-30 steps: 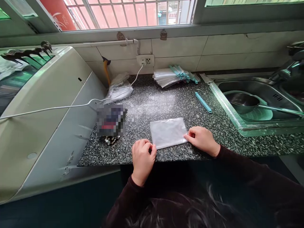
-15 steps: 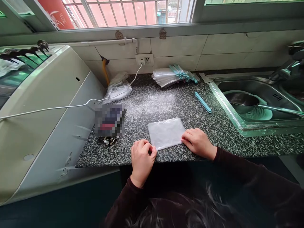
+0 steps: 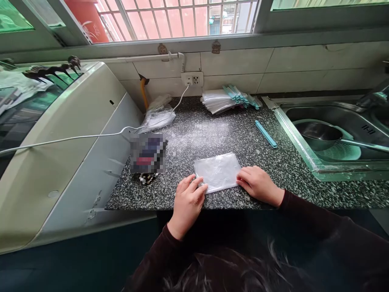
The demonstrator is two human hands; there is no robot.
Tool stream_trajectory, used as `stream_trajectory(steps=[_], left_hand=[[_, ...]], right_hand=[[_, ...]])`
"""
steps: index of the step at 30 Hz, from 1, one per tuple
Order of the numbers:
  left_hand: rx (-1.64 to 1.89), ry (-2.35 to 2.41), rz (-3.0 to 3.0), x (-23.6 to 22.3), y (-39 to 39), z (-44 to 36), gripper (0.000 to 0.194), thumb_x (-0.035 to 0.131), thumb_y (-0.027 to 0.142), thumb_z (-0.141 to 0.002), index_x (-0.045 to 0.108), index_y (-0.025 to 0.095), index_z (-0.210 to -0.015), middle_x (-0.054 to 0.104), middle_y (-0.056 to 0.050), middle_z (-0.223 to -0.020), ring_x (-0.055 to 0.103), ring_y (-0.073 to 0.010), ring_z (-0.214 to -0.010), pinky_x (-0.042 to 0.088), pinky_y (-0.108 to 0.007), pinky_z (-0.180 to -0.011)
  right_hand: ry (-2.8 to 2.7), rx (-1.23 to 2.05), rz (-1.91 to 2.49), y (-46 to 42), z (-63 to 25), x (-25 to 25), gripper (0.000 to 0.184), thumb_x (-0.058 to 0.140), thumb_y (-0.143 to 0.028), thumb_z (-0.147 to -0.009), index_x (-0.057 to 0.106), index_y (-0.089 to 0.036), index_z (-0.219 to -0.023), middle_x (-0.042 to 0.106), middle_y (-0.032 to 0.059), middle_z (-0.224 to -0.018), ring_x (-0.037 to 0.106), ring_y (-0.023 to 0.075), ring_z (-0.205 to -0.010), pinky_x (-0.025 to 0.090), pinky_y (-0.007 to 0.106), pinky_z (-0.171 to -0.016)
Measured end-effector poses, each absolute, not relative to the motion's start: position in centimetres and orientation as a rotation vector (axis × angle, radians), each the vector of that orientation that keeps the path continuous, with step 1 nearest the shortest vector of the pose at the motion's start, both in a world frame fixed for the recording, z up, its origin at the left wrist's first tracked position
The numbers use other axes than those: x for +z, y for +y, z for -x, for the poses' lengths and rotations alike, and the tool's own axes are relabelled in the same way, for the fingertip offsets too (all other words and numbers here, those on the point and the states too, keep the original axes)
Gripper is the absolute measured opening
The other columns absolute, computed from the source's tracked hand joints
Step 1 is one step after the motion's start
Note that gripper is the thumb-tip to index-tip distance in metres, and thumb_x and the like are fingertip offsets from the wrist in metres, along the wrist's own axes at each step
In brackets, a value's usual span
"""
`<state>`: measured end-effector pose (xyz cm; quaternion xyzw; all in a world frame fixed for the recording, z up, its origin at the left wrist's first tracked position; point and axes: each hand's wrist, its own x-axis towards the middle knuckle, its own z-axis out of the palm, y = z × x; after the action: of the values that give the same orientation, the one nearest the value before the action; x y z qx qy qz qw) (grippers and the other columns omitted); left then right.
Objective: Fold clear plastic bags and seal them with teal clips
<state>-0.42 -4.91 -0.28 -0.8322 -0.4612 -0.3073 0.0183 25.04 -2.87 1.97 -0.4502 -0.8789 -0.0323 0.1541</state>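
Observation:
A stack of clear plastic bags or folded plastic film [image 3: 218, 172] lies flat near the front edge of the speckled countertop [image 3: 219, 140]; I cannot tell whether it is one piece or more. My left hand [image 3: 189, 202] rests at its left edge, fingers stretched out and slightly apart, the tips touching the plastic. On the other side, my right hand [image 3: 259, 185] has thumb and fingers closed on the right edge. A blue strip [image 3: 266, 134] lies by itself to the right, beyond my right hand.
At the wall, more plastic bags [image 3: 217, 100] lie under several blue strips [image 3: 240, 96]. A sink [image 3: 331, 109] with a pan [image 3: 319, 133] is at right. A blurred-out object [image 3: 148, 153], crumpled plastic [image 3: 159, 115] and a white cable [image 3: 112, 134] are on the left.
My left hand has opened from a pinch at the lower left corner and shifted slightly up along the left edge. My right hand stays at the right edge. The view has tilted slightly.

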Motion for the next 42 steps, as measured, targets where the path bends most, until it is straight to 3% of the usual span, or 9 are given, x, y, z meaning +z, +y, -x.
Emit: stream_trajectory(steps=[5, 7, 11, 17, 21, 26, 32, 38, 42], left_hand=[[-0.879, -1.376, 2.602, -0.2, -5.6, 0.8, 0.024, 0.05, 0.015, -0.085, 0.066, 0.02, -0.102, 0.067, -0.004, -0.112, 0.054, -0.0254, -0.11, 0.041, -0.043, -0.093], [-0.853, -1.368, 2.631, -0.1, -6.1, 1.0, 0.024, 0.052, 0.025, -0.086, 0.065, 0.019, -0.106, 0.065, -0.006, -0.116, 0.053, -0.0263, -0.113, 0.04, -0.043, -0.095], [-0.835, -1.29, 2.683, -0.3, -7.3, 1.3, 0.048, 0.057, 0.047, -0.08, 0.06, 0.015, -0.115, 0.06, -0.013, -0.122, 0.051, -0.0301, -0.116, 0.039, -0.045, -0.096], [-1.052, -1.057, 2.548, -1.8, -8.7, 2.1, 0.025, 0.057, 0.009, -0.08, 0.065, 0.018, -0.102, 0.069, -0.008, -0.097, 0.059, -0.0196, -0.098, 0.042, -0.036, -0.093], [-1.091, -0.992, 2.586, -0.9, -7.8, 2.3, 0.019, 0.056, 0.008, -0.079, 0.065, 0.017, -0.093, 0.068, -0.005, -0.085, 0.057, -0.0185, -0.09, 0.043, -0.035, -0.09], [-1.016, -0.92, 2.543, 2.4, -3.2, 1.3, 0.016, 0.055, 0.009, -0.077, 0.063, 0.017, -0.088, 0.067, -0.007, -0.091, 0.056, -0.0211, -0.094, 0.043, -0.039, -0.091], [-0.998, -0.816, 2.365, 5.4, 4.8, -1.8, 0.009, 0.053, 0.016, -0.08, 0.062, 0.018, -0.081, 0.066, -0.006, -0.086, 0.056, -0.0211, -0.09, 0.045, -0.037, -0.086], [-1.044, -0.627, 2.369, 4.7, 8.2, -5.1, 0.01, 0.051, 0.015, -0.083, 0.06, 0.018, -0.08, 0.067, -0.003, -0.082, 0.058, -0.0177, -0.087, 0.043, -0.034, -0.09], [-1.095, -0.624, 2.472, 3.5, 8.5, -5.3, 0.009, 0.052, 0.017, -0.084, 0.061, 0.019, -0.083, 0.067, -0.001, -0.083, 0.058, -0.0164, -0.086, 0.041, -0.033, -0.09]], right_hand=[[-2.542, -0.102, 1.308, -2.7, -25.5, 2.0, 0.021, 0.045, -0.024, -0.089, 0.057, -0.016, -0.073, 0.059, 0.0038, -0.07, 0.046, 0.0145, -0.063, 0.029, 0.027, -0.063], [-2.548, -0.108, 1.321, -2.6, -25.7, 2.0, 0.021, 0.045, -0.024, -0.089, 0.057, -0.017, -0.073, 0.06, 0.0038, -0.07, 0.047, 0.0146, -0.064, 0.029, 0.027, -0.064], [-2.538, -0.137, 1.315, -2.3, -26.0, 2.0, 0.02, 0.046, -0.023, -0.088, 0.057, -0.017, -0.072, 0.06, 0.0034, -0.07, 0.048, 0.0145, -0.063, 0.031, 0.027, -0.062], [-2.519, -0.108, 1.228, -2.1, -25.8, 1.7, 0.02, 0.046, -0.023, -0.088, 0.057, -0.017, -0.073, 0.059, 0.0039, -0.07, 0.05, 0.0144, -0.065, 0.036, 0.025, -0.062], [-2.539, -0.092, 1.19, -1.8, -25.6, 1.9, 0.02, 0.045, -0.023, -0.088, 0.057, -0.017, -0.073, 0.058, 0.0037, -0.068, 0.051, 0.0137, -0.063, 0.036, 0.025, -0.059], [-2.415, -0.15, 1.067, 0.4, -24.9, 3.5, 0.018, 0.045, -0.021, -0.088, 0.057, -0.016, -0.075, 0.059, 0.0041, -0.068, 0.052, 0.0136, -0.063, 0.039, 0.024, -0.057], [-2.221, -0.246, 0.906, 4.2, -23.0, 5.5, 0.011, 0.053, -0.025, -0.084, 0.06, -0.017, -0.086, 0.062, 0.0062, -0.081, 0.055, 0.0163, -0.076, 0.045, 0.028, -0.068], [-2.142, -0.501, 0.929, 5.4, -22.7, 4.8, 0.011, 0.053, -0.021, -0.084, 0.063, -0.017, -0.082, 0.061, 0.0038, -0.072, 0.05, 0.0147, -0.069, 0.039, 0.028, -0.064], [-2.21, -0.472, 1.004, 5.2, -23.3, 4.4, 0.017, 0.051, -0.02, -0.086, 0.064, -0.019, -0.075, 0.061, 0.0022, -0.068, 0.048, 0.0134, -0.064, 0.036, 0.028, -0.062]])
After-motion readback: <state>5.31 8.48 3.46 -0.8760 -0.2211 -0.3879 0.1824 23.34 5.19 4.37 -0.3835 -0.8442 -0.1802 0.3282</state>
